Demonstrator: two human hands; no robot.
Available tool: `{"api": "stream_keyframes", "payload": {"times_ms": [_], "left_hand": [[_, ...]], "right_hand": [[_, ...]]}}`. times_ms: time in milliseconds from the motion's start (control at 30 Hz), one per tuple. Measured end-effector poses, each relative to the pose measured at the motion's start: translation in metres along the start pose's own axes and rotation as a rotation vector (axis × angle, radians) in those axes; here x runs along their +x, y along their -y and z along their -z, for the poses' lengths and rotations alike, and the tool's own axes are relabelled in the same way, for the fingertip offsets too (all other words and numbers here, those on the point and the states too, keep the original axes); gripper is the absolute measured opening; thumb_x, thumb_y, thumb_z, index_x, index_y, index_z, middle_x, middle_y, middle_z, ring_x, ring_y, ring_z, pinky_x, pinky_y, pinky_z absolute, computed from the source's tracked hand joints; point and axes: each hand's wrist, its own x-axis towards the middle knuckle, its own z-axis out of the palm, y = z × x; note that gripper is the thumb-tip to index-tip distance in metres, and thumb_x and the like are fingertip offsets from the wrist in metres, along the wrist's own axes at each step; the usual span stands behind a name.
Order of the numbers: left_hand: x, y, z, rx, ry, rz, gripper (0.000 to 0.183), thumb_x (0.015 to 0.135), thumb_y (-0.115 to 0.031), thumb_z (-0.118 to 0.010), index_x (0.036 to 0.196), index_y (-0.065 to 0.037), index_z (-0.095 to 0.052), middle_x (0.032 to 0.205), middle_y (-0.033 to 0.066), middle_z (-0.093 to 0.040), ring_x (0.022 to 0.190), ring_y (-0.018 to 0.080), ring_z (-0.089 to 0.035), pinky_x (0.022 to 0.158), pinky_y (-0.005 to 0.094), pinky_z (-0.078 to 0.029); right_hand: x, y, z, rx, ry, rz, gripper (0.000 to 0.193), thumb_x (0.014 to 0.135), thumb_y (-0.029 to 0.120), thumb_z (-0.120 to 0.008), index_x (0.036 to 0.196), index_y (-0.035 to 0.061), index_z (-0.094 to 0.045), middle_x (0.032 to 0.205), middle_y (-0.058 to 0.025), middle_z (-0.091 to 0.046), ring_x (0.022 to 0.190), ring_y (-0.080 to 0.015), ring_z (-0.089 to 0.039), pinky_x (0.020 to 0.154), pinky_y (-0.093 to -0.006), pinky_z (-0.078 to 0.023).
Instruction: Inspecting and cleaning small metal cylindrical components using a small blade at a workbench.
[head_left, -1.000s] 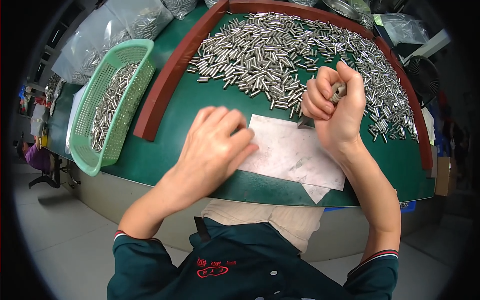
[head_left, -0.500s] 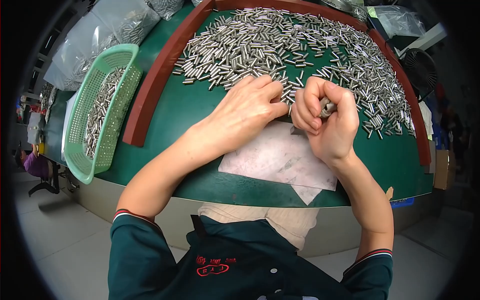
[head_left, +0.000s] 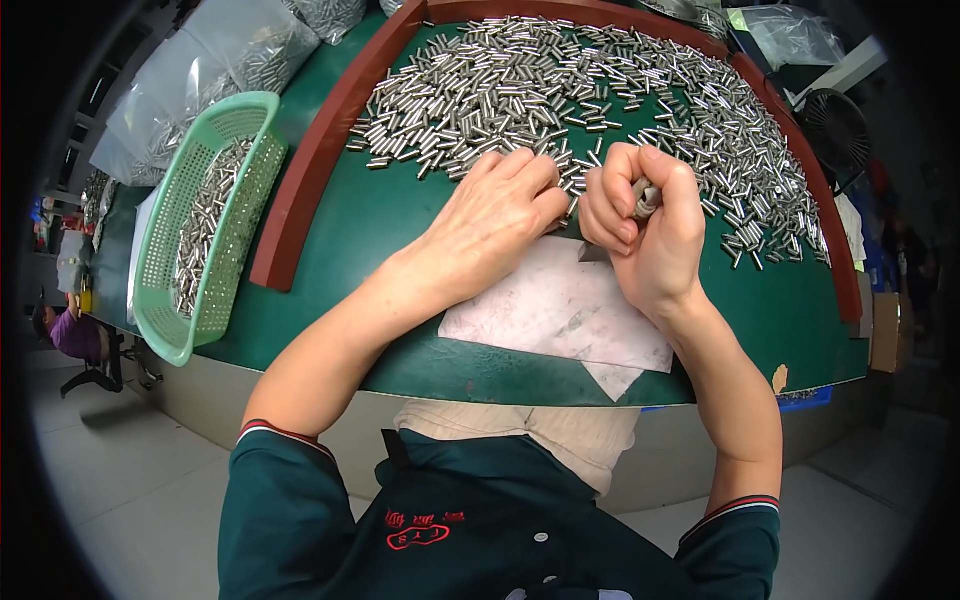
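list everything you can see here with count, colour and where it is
metal pins: too many to count, silver, across the table
table: one, green, under the pins
rails: several, red-brown, bordering the pins
basket: one, light green, left, holding pins
clear bags: several, see-through, upper left and upper right
sheet: at least one, stained whitish, below the hands
fan: one, black, right
box: one, brown, far right
co-worker: one, purple top, far left
wrapped thing: one, greyish, mostly hidden in the right hand
shirt: one, dark green, bottom
left hand: one, bare, by the pins
right hand: one, bare, closed, above the sheet
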Motion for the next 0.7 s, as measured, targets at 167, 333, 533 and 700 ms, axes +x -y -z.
{"api": "stream_keyframes", "payload": {"times_ms": [167, 333, 533, 700], "left_hand": [[-0.004, -0.008, 0.016, -1.194, -0.008, 0.652, 0.006, 0.083, -0.007, -0.053, 0.086, -0.002, -0.052, 0.078, 0.0042, -0.056, 0.067, 0.0096, -0.051, 0.061, 0.0217, -0.042], [-0.011, 0.003, 0.02, -1.491, 0.038, 0.777, 0.02, 0.086, -0.011, -0.051, 0.103, -0.001, -0.053, 0.082, 0.0041, -0.057, 0.065, 0.0063, -0.051, 0.063, 0.019, -0.043], [-0.01, 0.0, 0.019, -1.424, 0.062, 0.804, 0.017, 0.084, -0.009, -0.054, 0.099, 0.0, -0.056, 0.081, 0.0042, -0.059, 0.066, 0.0056, -0.053, 0.062, 0.0191, -0.046], [-0.01, 0.0, 0.013, -1.356, 0.007, 0.756, 0.015, 0.082, -0.007, -0.056, 0.095, 0.0, -0.059, 0.077, 0.0036, -0.059, 0.065, 0.006, -0.054, 0.061, 0.0195, -0.047]], "right_hand": [[-0.001, 0.002, -0.001, 0.055, -0.014, -0.036, 0.036, 0.087, 0.029, -0.027, 0.058, 0.0086, -0.033, 0.044, 0.0021, -0.029, 0.04, -0.0062, -0.022, 0.039, -0.0214, -0.02], [0.0, 0.002, -0.001, 0.072, -0.022, -0.055, 0.037, 0.087, 0.03, -0.028, 0.057, 0.0086, -0.034, 0.044, 0.0019, -0.029, 0.04, -0.0064, -0.022, 0.039, -0.0217, -0.019], [0.004, 0.004, 0.002, 0.131, -0.06, -0.082, 0.036, 0.086, 0.031, -0.028, 0.058, 0.0093, -0.032, 0.045, 0.0013, -0.029, 0.04, -0.0072, -0.021, 0.04, -0.0223, -0.02], [0.004, 0.005, 0.002, 0.112, -0.059, -0.086, 0.035, 0.086, 0.03, -0.028, 0.059, 0.0095, -0.032, 0.045, 0.0011, -0.029, 0.04, -0.0075, -0.021, 0.04, -0.0225, -0.02]]}}
